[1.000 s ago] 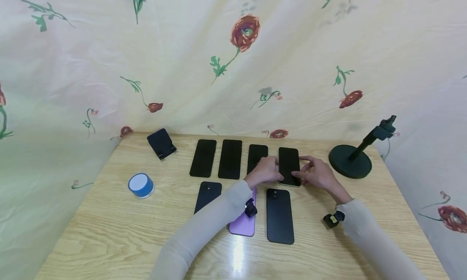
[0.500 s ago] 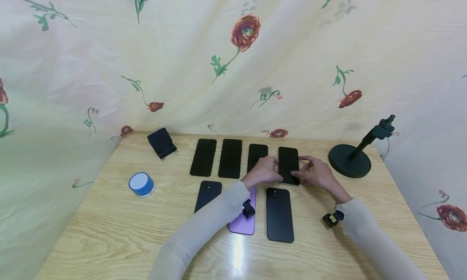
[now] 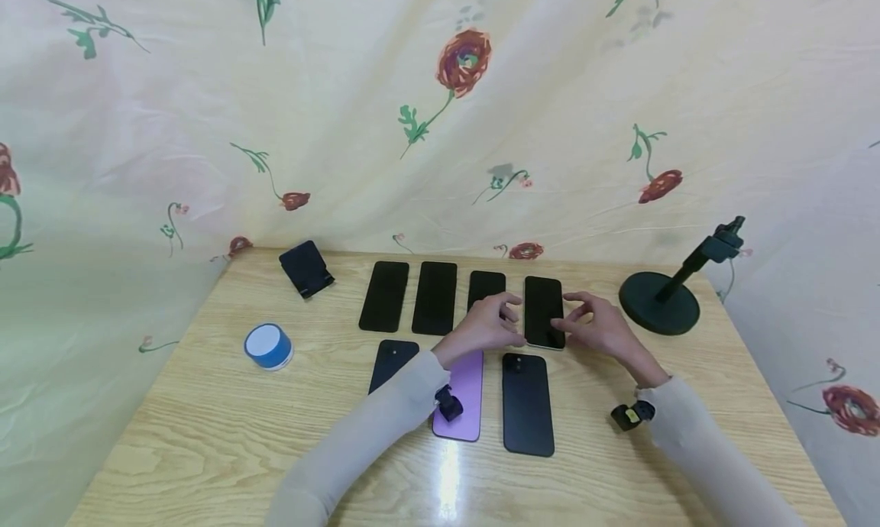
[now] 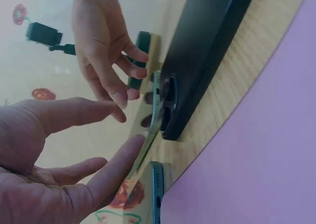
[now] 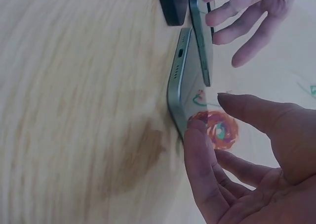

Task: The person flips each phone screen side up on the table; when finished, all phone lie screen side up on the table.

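Observation:
A black-screened smartphone (image 3: 541, 304) lies face up at the right end of the back row. My left hand (image 3: 481, 324) hovers just left of it, thumb and fingers parted, over the lower part of another dark phone (image 3: 485, 284). On the other side, my right hand (image 3: 600, 328) has its thumb over the screen's lower right and its fingers by the right edge. In the right wrist view that phone's port end (image 5: 178, 70) shows near the right fingertips, with nothing pinched. The left wrist view has both hands facing each other, relaxed, around the phone.
Two more dark phones (image 3: 435, 298) continue the back row leftward. In front lie a dark blue phone (image 3: 393, 359), a purple one (image 3: 467, 382) and a black one (image 3: 528, 408). A round-based stand (image 3: 660, 304), a small folding stand (image 3: 305, 269) and a blue-and-white cylinder (image 3: 268, 347) stand around.
My left hand has drawn back leftward from the phone, and its fingers have spread. The right thumb and fingers stay beside the phone, slightly loosened. The phones keep their places.

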Action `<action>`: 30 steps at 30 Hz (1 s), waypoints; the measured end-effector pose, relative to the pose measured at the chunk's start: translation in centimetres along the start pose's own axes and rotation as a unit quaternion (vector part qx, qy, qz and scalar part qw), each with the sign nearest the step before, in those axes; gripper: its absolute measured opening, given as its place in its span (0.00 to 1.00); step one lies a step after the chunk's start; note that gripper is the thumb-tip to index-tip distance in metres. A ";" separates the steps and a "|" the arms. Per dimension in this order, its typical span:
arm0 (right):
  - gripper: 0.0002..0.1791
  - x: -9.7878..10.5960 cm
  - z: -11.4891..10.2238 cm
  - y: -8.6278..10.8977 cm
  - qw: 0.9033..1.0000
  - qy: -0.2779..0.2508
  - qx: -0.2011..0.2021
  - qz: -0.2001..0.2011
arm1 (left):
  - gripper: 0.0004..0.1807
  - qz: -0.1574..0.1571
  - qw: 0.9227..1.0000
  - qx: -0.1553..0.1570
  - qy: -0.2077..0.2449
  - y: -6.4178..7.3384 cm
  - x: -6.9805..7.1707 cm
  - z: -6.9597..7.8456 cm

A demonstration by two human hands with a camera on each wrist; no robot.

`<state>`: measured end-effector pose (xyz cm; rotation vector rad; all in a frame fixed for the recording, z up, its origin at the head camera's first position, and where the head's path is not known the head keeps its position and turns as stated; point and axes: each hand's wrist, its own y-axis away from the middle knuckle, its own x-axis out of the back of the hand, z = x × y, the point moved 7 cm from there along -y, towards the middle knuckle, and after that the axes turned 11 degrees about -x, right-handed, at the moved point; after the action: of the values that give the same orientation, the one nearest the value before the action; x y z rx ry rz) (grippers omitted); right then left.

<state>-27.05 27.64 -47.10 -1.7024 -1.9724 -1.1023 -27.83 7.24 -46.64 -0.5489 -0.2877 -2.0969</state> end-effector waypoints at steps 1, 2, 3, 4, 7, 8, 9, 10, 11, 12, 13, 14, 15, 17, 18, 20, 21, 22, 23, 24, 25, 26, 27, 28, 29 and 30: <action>0.42 0.0 -0.2 0.1 1.000 0.002 0.002 0.003 | 0.40 0.000 1.000 -0.006 0.013 0.4 0.3 0.0; 0.42 -0.1 -0.5 0.3 1.000 0.004 0.006 0.005 | 0.40 -0.001 1.000 -0.013 0.022 0.7 0.5 0.1; 0.41 -0.1 -0.7 0.5 1.000 0.004 0.009 0.006 | 0.40 -0.001 0.999 -0.020 0.029 1.1 0.8 0.1; 0.40 -0.3 -1.0 0.7 1.000 0.004 0.011 0.005 | 0.40 0.001 0.999 -0.024 0.033 1.5 1.0 0.1; 0.38 -0.8 -1.8 1.2 1.000 -0.002 0.028 -0.001 | 0.40 0.009 0.999 -0.026 0.025 2.6 1.9 -0.1; 0.37 -1.0 -2.2 1.3 0.999 -0.003 0.037 -0.002 | 0.40 0.013 0.999 -0.028 0.021 3.0 2.2 -0.1; 0.37 -1.2 -2.4 1.5 0.999 -0.003 0.045 -0.003 | 0.40 0.017 0.999 -0.030 0.015 3.4 2.5 -0.1; 0.36 -1.4 -2.8 1.6 0.999 -0.004 0.053 -0.003 | 0.40 0.021 0.999 -0.029 0.008 3.8 2.9 -0.2; 0.35 -1.6 -3.1 1.7 0.998 -0.004 0.061 -0.002 | 0.40 0.025 0.999 -0.030 0.003 4.3 3.3 -0.2; 0.34 -1.8 -3.4 1.9 0.998 -0.003 0.068 -0.003 | 0.40 0.028 0.999 -0.033 0.001 4.7 3.7 -0.3; 0.33 -2.1 -3.7 2.0 0.997 -0.003 0.074 -0.004 | 0.40 0.031 0.999 -0.036 -0.002 5.1 4.0 -0.4; 0.32 -2.3 -4.0 2.1 0.997 -0.003 0.079 -0.006 | 0.40 0.033 0.999 -0.038 -0.005 5.6 4.4 -0.5; 0.32 -2.6 -4.4 2.2 0.996 -0.002 0.084 -0.008 | 0.40 0.036 0.999 -0.038 -0.007 6.0 4.7 -0.7; 0.31 -3.2 -5.0 2.5 0.995 -0.003 0.096 -0.015 | 0.40 0.041 0.998 -0.037 -0.012 7.0 5.3 -1.1; 0.30 -3.5 -5.4 2.6 0.995 -0.005 0.102 -0.020 | 0.40 0.043 0.998 -0.037 -0.014 7.5 5.6 -1.3; 0.30 -4.2 -6.2 2.8 0.993 -0.008 0.117 -0.030 | 0.40 0.049 0.998 -0.037 -0.023 8.7 6.3 -1.6; 0.30 -4.5 -6.6 2.9 0.992 -0.011 0.124 -0.036 | 0.39 0.052 0.998 -0.036 -0.029 9.3 6.7 -1.8; 0.30 -4.8 -6.9 3.0 0.990 -0.014 0.130 -0.043 | 0.39 0.057 0.997 -0.035 -0.035 9.9 7.0 -2.0; 0.29 -5.1 -7.3 3.1 0.989 -0.017 0.136 -0.048 | 0.39 0.061 0.997 -0.034 -0.039 10.5 7.3 -2.1; 0.29 -5.4 -7.6 3.3 0.988 -0.018 0.141 -0.053 | 0.39 0.067 0.996 -0.031 -0.046 11.1 7.6 -2.3; 0.29 -5.7 -7.9 3.4 0.988 -0.019 0.145 -0.057 | 0.39 0.073 0.995 -0.027 -0.055 11.8 7.9 -2.5; 0.29 -6.1 -8.3 3.5 0.987 -0.019 0.149 -0.061 | 0.39 0.080 0.994 -0.020 -0.065 12.4 8.2 -2.7; 0.29 -6.4 -8.6 3.6 0.986 -0.020 0.152 -0.066 | 0.39 0.086 0.993 -0.009 -0.076 13.0 8.5 -2.9; 0.29 -6.7 -8.9 3.7 0.985 -0.020 0.153 -0.070 | 0.39 0.091 0.992 0.001 -0.086 13.6 8.7 -3.1; 0.29 -7.0 -9.2 3.7 0.985 -0.019 0.155 -0.074 | 0.39 0.097 0.991 0.013 -0.096 14.2 8.9 -3.3; 0.28 -7.4 -9.6 3.8 0.985 -0.019 0.155 -0.079 | 0.39 0.102 0.989 0.026 -0.106 14.8 9.1 -3.6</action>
<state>-24.00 15.61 -44.44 -1.4363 -2.1988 -0.7621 -20.84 -8.99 -45.41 -0.7388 -0.3906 -1.8320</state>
